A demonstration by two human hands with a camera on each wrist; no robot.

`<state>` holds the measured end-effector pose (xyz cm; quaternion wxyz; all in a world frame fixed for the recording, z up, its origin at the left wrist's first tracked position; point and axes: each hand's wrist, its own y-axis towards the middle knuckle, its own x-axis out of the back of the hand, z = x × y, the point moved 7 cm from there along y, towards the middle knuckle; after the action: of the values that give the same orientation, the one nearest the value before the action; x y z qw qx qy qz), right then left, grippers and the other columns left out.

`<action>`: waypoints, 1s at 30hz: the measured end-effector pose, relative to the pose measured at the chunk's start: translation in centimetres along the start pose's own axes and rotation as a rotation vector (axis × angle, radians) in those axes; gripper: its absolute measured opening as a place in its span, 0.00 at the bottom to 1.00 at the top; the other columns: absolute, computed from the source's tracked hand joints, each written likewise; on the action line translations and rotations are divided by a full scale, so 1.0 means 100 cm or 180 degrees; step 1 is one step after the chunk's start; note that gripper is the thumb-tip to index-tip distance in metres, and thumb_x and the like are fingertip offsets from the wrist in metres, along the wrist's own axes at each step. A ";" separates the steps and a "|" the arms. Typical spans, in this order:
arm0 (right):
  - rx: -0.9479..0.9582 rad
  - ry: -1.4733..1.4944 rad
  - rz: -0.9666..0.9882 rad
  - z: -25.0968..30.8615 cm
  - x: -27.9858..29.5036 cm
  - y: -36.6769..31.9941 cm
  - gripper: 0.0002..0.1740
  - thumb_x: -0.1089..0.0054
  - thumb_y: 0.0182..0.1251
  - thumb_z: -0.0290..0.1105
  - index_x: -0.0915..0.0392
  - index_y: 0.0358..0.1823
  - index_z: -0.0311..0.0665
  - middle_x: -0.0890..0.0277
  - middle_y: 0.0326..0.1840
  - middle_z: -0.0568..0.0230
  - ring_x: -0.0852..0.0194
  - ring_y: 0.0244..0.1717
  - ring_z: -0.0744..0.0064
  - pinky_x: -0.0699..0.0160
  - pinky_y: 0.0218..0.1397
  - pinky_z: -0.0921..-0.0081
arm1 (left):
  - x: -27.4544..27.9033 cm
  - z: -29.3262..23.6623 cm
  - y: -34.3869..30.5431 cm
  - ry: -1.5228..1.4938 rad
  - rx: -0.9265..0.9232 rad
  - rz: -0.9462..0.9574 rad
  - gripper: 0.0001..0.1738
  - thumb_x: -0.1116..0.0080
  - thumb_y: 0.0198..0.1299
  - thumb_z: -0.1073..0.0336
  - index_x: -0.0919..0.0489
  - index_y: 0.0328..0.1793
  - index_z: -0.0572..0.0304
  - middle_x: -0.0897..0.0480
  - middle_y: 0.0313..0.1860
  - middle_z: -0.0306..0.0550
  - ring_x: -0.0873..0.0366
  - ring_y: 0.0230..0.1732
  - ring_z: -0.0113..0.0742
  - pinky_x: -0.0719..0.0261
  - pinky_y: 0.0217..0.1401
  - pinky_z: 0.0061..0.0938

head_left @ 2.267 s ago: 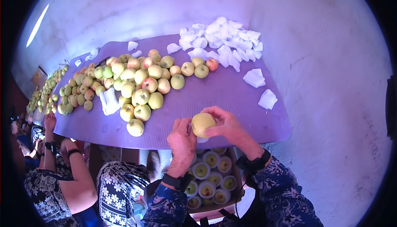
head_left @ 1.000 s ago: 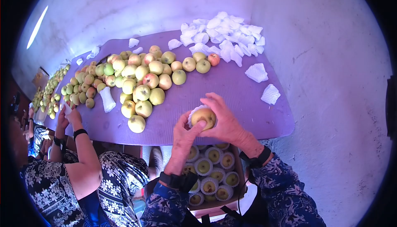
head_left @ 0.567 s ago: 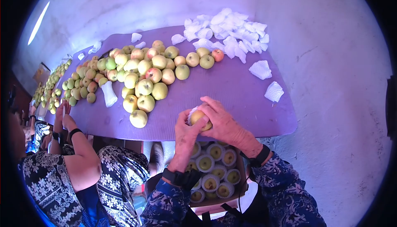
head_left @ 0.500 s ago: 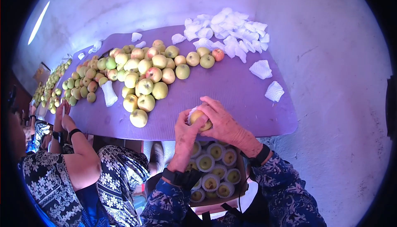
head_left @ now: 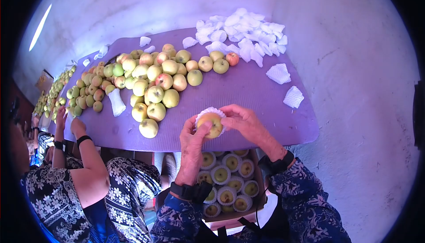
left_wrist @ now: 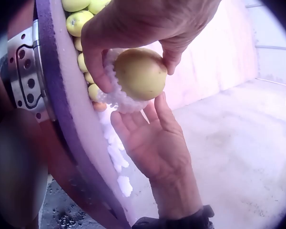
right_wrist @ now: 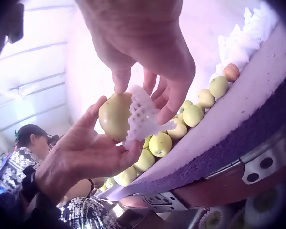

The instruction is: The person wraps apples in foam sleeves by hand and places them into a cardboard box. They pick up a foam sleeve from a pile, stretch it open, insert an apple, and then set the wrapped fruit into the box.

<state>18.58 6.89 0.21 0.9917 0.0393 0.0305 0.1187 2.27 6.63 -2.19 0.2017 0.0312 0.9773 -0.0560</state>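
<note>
A yellow-green apple (head_left: pixel 213 127) sits partly inside a white foam net sleeve (right_wrist: pixel 142 117), held just above the front edge of the purple-covered table (head_left: pixel 248 97). My left hand (head_left: pixel 191 141) grips it from the left, thumb across the fruit's front and fingers around the net. From the right, my right hand (head_left: pixel 250 125) has its thumb on the apple and its curled fingers at the net. Part of the apple's skin shows bare above the frilled rim. Below the table edge, a cardboard box (head_left: pixel 260 194) holds several netted apples (head_left: pixel 220 174).
Loose apples (head_left: pixel 155 93) spread in a heap over the left of the table. A pile of white foam nets (head_left: pixel 248 35) lies at the back right, with single nets (head_left: pixel 278 73) nearby. Another person (head_left: pixel 90 176) works at the left. A wall (head_left: pixel 349 88) stands to the right.
The apple, bare at first, now sits in a foam net. My right hand has shifted from covering the apple to its right side. The neighbour's hands have moved apart.
</note>
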 end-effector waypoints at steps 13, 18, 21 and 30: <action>0.1135 -0.2371 -0.1019 0.016 0.001 -0.011 0.11 0.43 0.62 0.27 0.22 0.45 0.35 0.20 0.43 0.52 0.22 0.40 0.52 0.22 0.43 0.65 | -0.001 0.011 -0.003 -0.0001 0.0026 -0.0125 0.27 0.34 0.60 0.59 0.27 0.61 0.65 0.21 0.50 0.45 0.21 0.47 0.31 0.18 0.47 0.27; 0.0944 -0.2425 -0.1066 0.011 0.000 -0.009 0.10 0.43 0.59 0.24 0.23 0.44 0.33 0.21 0.35 0.54 0.20 0.35 0.59 0.23 0.39 0.66 | -0.002 0.014 -0.006 -0.0064 -0.0140 -0.0346 0.28 0.31 0.57 0.63 0.27 0.61 0.67 0.21 0.47 0.44 0.23 0.43 0.26 0.22 0.43 0.19; 0.0393 -0.1791 -0.0960 0.013 -0.001 -0.011 0.11 0.42 0.58 0.25 0.23 0.43 0.35 0.21 0.33 0.53 0.21 0.34 0.53 0.23 0.38 0.63 | -0.004 0.011 -0.008 -0.0103 -0.0210 -0.0368 0.28 0.31 0.57 0.63 0.27 0.60 0.68 0.21 0.45 0.43 0.23 0.43 0.26 0.24 0.42 0.18; 0.0369 -0.1535 -0.0756 0.020 -0.004 -0.021 0.24 0.31 0.52 0.32 0.27 0.50 0.34 0.23 0.42 0.52 0.22 0.43 0.61 0.22 0.47 0.68 | 0.000 0.023 -0.004 -0.0043 -0.0179 -0.0421 0.29 0.30 0.57 0.60 0.28 0.59 0.67 0.22 0.46 0.44 0.24 0.43 0.27 0.25 0.45 0.20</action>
<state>18.79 4.59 2.04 0.9734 0.1192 -0.1953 -0.0131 3.11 5.93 -4.26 0.2049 -0.0395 0.9771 -0.0419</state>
